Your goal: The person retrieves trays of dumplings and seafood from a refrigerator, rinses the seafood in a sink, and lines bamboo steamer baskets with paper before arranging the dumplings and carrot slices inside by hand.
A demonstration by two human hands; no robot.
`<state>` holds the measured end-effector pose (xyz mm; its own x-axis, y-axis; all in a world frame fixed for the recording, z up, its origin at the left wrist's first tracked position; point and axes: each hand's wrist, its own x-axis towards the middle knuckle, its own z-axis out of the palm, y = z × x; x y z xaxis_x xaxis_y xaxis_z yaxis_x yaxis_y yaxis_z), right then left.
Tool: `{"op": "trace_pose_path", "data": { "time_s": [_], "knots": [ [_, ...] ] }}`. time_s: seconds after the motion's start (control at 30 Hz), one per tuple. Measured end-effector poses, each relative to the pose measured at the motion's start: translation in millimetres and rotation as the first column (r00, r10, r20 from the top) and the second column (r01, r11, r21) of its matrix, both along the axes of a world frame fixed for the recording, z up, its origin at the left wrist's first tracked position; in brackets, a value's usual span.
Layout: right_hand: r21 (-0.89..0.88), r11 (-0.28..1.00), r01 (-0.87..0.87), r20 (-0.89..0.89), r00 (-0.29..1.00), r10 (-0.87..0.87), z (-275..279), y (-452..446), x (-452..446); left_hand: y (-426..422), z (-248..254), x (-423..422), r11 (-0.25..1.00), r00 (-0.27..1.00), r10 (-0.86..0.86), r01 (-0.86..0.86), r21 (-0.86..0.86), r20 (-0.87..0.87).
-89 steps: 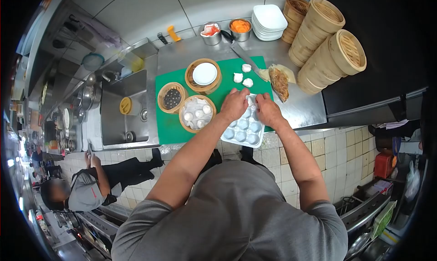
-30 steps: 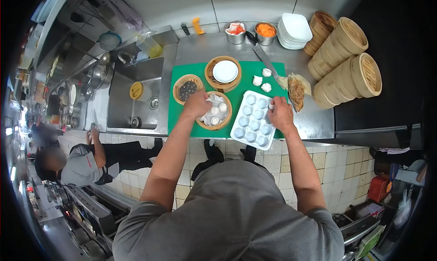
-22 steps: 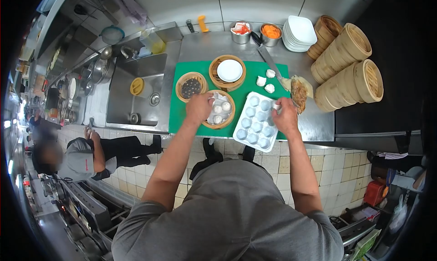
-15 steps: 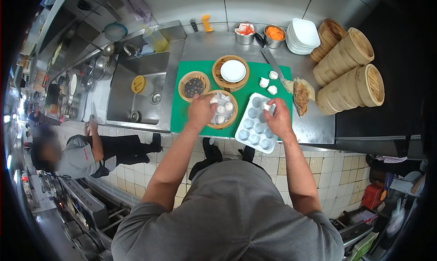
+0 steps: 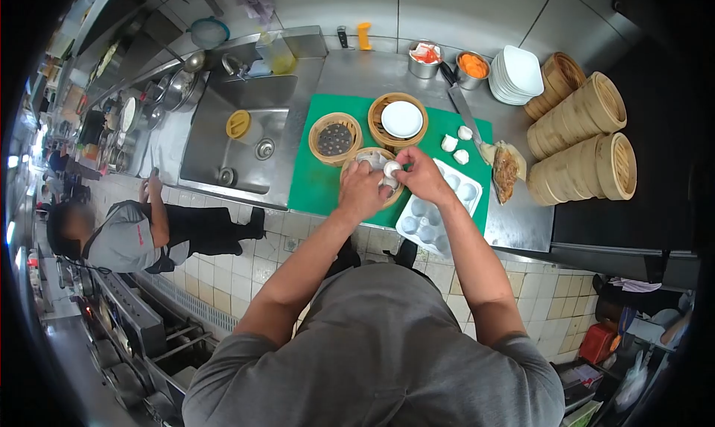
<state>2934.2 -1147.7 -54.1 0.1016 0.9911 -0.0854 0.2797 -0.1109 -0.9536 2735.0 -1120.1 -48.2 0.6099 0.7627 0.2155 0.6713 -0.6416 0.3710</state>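
My right hand [image 5: 422, 175] pinches a white dumpling [image 5: 392, 168] over the right side of a small bamboo steamer [image 5: 398, 199]. Across that same steamer lies my left hand [image 5: 362, 193], its fingers spread over the contents and hiding much of them. Below my right forearm, a white plastic tray [image 5: 463, 181] with round hollows rests on the green cutting board [image 5: 313, 185]. Three more white dumplings [image 5: 450, 143] sit on the board's right part. Behind my hands are a bamboo steamer with a dark perforated liner [image 5: 334, 139] and another steamer bearing a white plate [image 5: 402, 120].
A knife [image 5: 463, 110] lies at the board's right edge, beside a browned food piece [image 5: 506, 175]. Stacked bamboo steamers [image 5: 581, 114] and white plates [image 5: 518, 77] stand at right. At left is a sink [image 5: 238, 159]; a co-worker [image 5: 134, 233] stands beyond it.
My right hand has come left from the tray to the steamer with a dumpling in its fingers. The left hand has shifted farther over the steamer. The view has swung slightly.
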Motion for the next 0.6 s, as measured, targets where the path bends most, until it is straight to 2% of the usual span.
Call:
{"op": "trace_pose_path", "data": {
  "time_s": [0.07, 0.17, 0.2, 0.27, 0.3, 0.37, 0.4, 0.47, 0.5, 0.57, 0.6],
  "knots": [
    [-0.016, 1.0, -0.02, -0.007, 1.0, 0.02, -13, 15, -7, -1, -4, -10, 0.998, 0.994, 0.043, -0.046, 0.03, 0.096],
    [-0.184, 0.981, -0.061, -0.161, 0.986, 0.031, -13, 34, -22, -1, -8, -34, 0.995, 0.986, 0.093, -0.097, 0.025, 0.141],
    [-0.186, 0.98, -0.064, -0.162, 0.986, 0.034, -9, 37, -27, -2, -9, -41, 0.995, 0.986, 0.096, -0.1, 0.022, 0.14],
    [-0.338, 0.94, -0.056, -0.142, 0.99, 0.008, 1, 42, -34, -5, -12, -51, 0.996, 0.99, 0.093, -0.094, 0.005, 0.109],
    [-0.339, 0.939, -0.059, -0.141, 0.99, 0.011, -6, 44, -36, -5, -13, -55, 0.995, 0.989, 0.096, -0.097, 0.003, 0.11],
    [-0.052, 0.998, -0.035, 0.175, 0.984, 0.044, -15, 45, -41, -6, -15, -59, 0.994, 0.993, 0.107, -0.106, -0.023, 0.059],
    [-0.054, 0.998, -0.04, 0.177, 0.983, 0.049, -14, 44, -42, -7, -15, -59, 0.994, 0.992, 0.112, -0.11, -0.026, 0.062],
    [0.023, 0.998, -0.063, 0.444, 0.895, 0.047, -4, 40, -45, -9, -14, -59, 0.99, 0.987, 0.141, -0.14, -0.026, 0.071],
    [0.021, 0.998, -0.065, 0.446, 0.894, 0.049, 3, 38, -48, -9, -12, -59, 0.99, 0.987, 0.143, -0.141, -0.028, 0.073],
    [-0.126, 0.987, -0.105, 0.635, 0.756, 0.161, 15, 37, -53, -9, -8, -59, 0.996, 0.995, 0.084, -0.083, -0.019, 0.052],
    [-0.125, 0.987, -0.103, 0.636, 0.755, 0.159, 14, 37, -54, -9, -6, -58, 0.997, 0.995, 0.082, -0.081, -0.019, 0.054]
  ]
}}
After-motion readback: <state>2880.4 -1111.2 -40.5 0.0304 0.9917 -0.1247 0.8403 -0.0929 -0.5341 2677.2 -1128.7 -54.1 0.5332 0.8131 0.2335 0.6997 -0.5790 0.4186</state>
